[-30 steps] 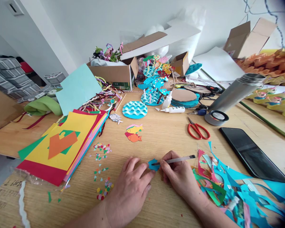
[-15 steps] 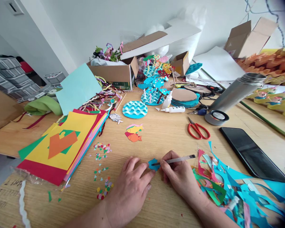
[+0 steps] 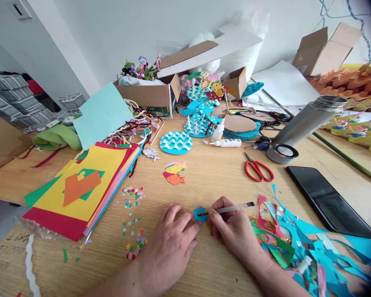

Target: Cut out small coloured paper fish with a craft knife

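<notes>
A small blue paper cut-out [image 3: 198,212] lies on the table between my two hands, partly hidden by fingers. My left hand [image 3: 175,235] rests palm down on the wood, its index finger and thumb holding the cut-out's left edge. My right hand [image 3: 227,220] grips a slim pen [image 3: 233,207] with a clear grey barrel, and the dark tip touches the blue paper. Beyond the hands lie several paper fish [image 3: 175,178] in yellow, orange, red and pink. Red-handled scissors [image 3: 257,168] sit farther right, blades slightly apart.
Blue and coloured paper scraps [image 3: 299,243] pile up right of my right arm, beside a phone [image 3: 327,200]. Tiny paper confetti [image 3: 135,196] lies left. Coloured sheets [image 3: 89,198] are stacked farther left. A metal flask [image 3: 309,119], glue bottle [image 3: 228,142] and wavy paper disc [image 3: 176,142] stand or lie behind.
</notes>
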A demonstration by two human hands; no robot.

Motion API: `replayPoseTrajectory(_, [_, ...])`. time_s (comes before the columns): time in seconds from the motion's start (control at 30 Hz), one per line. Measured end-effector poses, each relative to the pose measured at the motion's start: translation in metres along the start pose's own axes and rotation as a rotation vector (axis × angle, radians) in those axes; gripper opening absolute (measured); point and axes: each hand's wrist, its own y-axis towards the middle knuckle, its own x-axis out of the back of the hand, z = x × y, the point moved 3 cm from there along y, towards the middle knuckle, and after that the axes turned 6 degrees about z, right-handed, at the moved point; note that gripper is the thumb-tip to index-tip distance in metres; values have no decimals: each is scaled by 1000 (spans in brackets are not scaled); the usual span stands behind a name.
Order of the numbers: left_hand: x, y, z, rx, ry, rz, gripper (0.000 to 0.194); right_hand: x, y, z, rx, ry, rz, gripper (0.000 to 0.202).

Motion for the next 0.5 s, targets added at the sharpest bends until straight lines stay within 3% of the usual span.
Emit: replayPoseTrajectory(0.5, [0,0,0,7,-7,0,42,0,1,1,-14,-25,0,19])
